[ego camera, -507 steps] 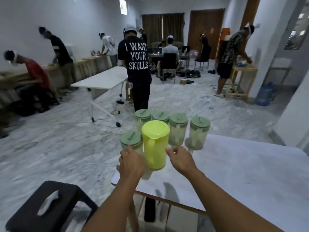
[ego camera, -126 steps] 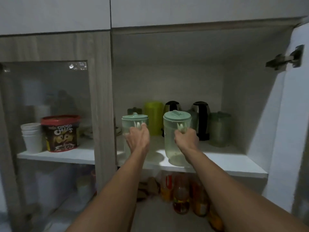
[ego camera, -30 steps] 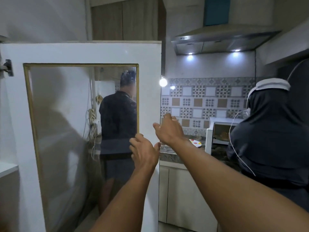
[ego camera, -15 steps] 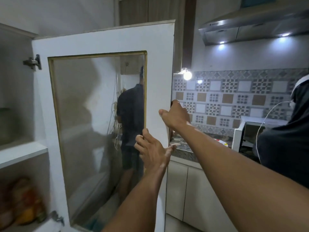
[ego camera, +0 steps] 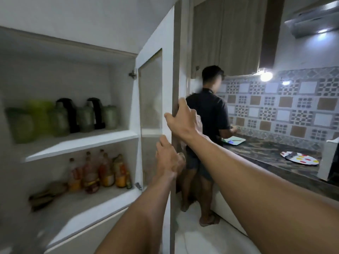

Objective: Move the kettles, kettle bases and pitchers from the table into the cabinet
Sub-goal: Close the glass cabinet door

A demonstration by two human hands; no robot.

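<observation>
In the open white cabinet [ego camera: 77, 142], the upper shelf carries a row of blurred vessels: clear green-lidded plastic pitchers [ego camera: 20, 123], a yellow-green pitcher [ego camera: 41, 114] behind them, and two black-handled steel kettles [ego camera: 68, 114] with further pitchers between and to the right of them. On the lower shelf a cluster of orange and yellow bottles [ego camera: 102, 171] is seen, with dark blurred items lying to its left. The white glass-paned cabinet door [ego camera: 156, 99] is gripped at its free edge by both hands: the left hand [ego camera: 169, 159] is curled around the edge lower down, the right hand [ego camera: 185, 120] is clamped higher up with fingers wrapped over it. Beyond the door, a person in dark clothes [ego camera: 207, 125] is stood at a dark marbled desk [ego camera: 271, 156], on which a spotted plate [ego camera: 299, 158] is laid.
</observation>
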